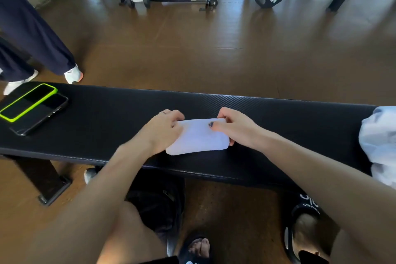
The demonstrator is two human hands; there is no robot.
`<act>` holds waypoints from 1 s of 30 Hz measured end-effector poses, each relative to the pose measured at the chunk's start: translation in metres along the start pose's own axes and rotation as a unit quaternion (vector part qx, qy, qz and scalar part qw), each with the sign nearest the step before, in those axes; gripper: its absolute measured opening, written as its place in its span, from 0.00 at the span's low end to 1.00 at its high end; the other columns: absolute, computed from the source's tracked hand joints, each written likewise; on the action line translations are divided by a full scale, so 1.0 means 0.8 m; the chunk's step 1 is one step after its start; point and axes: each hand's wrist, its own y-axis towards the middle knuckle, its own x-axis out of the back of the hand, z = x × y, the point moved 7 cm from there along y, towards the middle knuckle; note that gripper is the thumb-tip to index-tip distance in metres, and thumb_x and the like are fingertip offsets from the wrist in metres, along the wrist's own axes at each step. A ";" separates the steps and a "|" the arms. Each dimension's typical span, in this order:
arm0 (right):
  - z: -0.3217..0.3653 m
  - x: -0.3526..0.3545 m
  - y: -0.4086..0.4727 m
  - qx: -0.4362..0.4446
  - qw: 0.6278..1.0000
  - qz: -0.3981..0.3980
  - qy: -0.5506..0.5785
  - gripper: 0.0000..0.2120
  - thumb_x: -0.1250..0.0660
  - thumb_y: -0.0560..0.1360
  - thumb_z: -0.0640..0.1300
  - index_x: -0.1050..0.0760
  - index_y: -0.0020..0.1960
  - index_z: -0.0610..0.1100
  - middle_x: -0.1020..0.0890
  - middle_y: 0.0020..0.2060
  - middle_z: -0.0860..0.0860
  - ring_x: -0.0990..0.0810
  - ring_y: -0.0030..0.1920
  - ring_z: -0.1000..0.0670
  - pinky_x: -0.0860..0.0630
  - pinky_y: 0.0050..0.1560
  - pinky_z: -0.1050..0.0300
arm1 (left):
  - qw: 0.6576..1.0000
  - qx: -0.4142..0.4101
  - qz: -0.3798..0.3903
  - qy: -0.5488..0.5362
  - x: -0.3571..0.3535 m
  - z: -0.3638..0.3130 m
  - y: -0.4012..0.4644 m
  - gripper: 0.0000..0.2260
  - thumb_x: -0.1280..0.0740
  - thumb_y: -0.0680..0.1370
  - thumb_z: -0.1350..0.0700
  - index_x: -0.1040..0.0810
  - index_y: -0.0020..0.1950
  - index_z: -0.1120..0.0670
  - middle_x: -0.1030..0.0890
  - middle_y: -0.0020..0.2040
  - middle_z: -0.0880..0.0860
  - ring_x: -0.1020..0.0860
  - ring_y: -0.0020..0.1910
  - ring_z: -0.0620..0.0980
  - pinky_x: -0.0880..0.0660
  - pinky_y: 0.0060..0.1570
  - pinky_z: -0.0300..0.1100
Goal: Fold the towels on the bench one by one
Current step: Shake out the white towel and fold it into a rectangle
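I judge one towel (pixel 198 137) nearly folded, left hand (pixel 162 128) and right hand (pixel 232 127) pinching its ends; heap (pixel 379 143) on the bench (pixel 107 118) remains.

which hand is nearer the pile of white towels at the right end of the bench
Right. The right hand grips the small folded white towel's right edge, on the side toward the unfolded white towel pile. The left hand holds the opposite edge, farther away.
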 end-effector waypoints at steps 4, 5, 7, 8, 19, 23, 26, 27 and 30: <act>0.000 -0.009 -0.009 0.011 1.000 0.002 -0.007 0.12 0.33 0.77 0.52 0.30 0.44 0.44 0.22 0.36 0.49 0.21 0.31 0.50 0.26 0.36 0.54 | 0.985 0.008 0.118 0.124 0.003 -0.027 -0.001 0.22 0.41 0.81 0.55 0.33 0.76 0.48 0.28 0.70 0.49 0.29 0.69 0.52 0.30 0.64 0.45; 0.000 -0.010 -0.011 0.012 1.000 0.005 -0.003 0.12 0.33 0.76 0.51 0.30 0.44 0.44 0.22 0.36 0.49 0.21 0.32 0.50 0.26 0.36 0.54 | 0.978 0.013 0.143 0.149 0.001 -0.031 -0.001 0.20 0.40 0.80 0.54 0.31 0.73 0.48 0.26 0.67 0.49 0.27 0.65 0.52 0.28 0.61 0.46; 0.001 -0.011 -0.016 0.019 1.000 0.018 0.002 0.12 0.31 0.76 0.51 0.29 0.43 0.45 0.23 0.37 0.49 0.22 0.34 0.51 0.26 0.36 0.54 | 0.964 0.033 0.191 0.184 -0.005 -0.032 -0.005 0.17 0.37 0.76 0.52 0.30 0.65 0.47 0.23 0.57 0.49 0.24 0.55 0.51 0.24 0.56 0.50; 0.004 -0.011 -0.018 0.026 0.999 0.023 -0.004 0.12 0.31 0.75 0.51 0.29 0.43 0.45 0.23 0.37 0.50 0.24 0.36 0.52 0.27 0.37 0.54 | 0.958 0.040 0.206 0.196 -0.006 -0.032 -0.007 0.17 0.36 0.74 0.51 0.30 0.62 0.47 0.23 0.54 0.50 0.23 0.52 0.52 0.24 0.53 0.51; 0.101 -0.029 -0.044 0.154 0.962 0.116 -0.192 0.39 0.28 0.71 0.42 0.39 0.78 0.52 0.33 0.73 0.57 0.36 0.73 0.56 0.35 0.69 0.59 | 0.971 -0.034 0.170 0.163 0.008 -0.036 -0.052 0.04 0.39 0.73 0.57 0.32 0.47 0.51 0.27 0.44 0.52 0.28 0.42 0.54 0.34 0.38 0.47; 0.156 -0.071 -0.040 0.179 0.939 0.193 -0.224 0.31 0.24 0.69 0.47 0.30 0.69 0.51 0.22 0.59 0.56 0.24 0.59 0.53 0.25 0.59 0.53 | 0.944 -0.122 0.113 0.285 0.030 -0.034 -0.069 0.18 0.40 0.76 0.48 0.30 0.65 0.50 0.26 0.54 0.46 0.29 0.58 0.52 0.32 0.56 0.47; 0.180 -0.094 -0.036 0.212 0.919 0.196 -0.268 0.25 0.23 0.68 0.55 0.28 0.61 0.51 0.21 0.49 0.56 0.22 0.50 0.53 0.25 0.46 0.55 | 0.949 -0.121 0.070 0.282 0.049 -0.006 -0.084 0.15 0.36 0.77 0.52 0.29 0.63 0.49 0.29 0.50 0.43 0.34 0.56 0.49 0.37 0.58 0.45; 0.184 -0.102 -0.036 0.220 0.912 0.190 -0.290 0.23 0.24 0.69 0.57 0.28 0.58 0.51 0.21 0.47 0.56 0.22 0.47 0.53 0.27 0.42 0.56 | 0.959 -0.116 0.059 0.252 0.055 0.005 -0.092 0.13 0.35 0.76 0.53 0.28 0.60 0.48 0.28 0.49 0.42 0.34 0.56 0.49 0.36 0.59 0.45; 0.183 -0.123 -0.035 0.225 0.892 0.174 -0.351 0.17 0.27 0.71 0.59 0.26 0.49 0.49 0.22 0.41 0.52 0.23 0.40 0.50 0.31 0.36 0.57 | 0.985 -0.103 -0.017 0.135 0.074 0.041 -0.117 0.15 0.33 0.72 0.54 0.29 0.58 0.48 0.29 0.50 0.41 0.34 0.56 0.49 0.35 0.57 0.44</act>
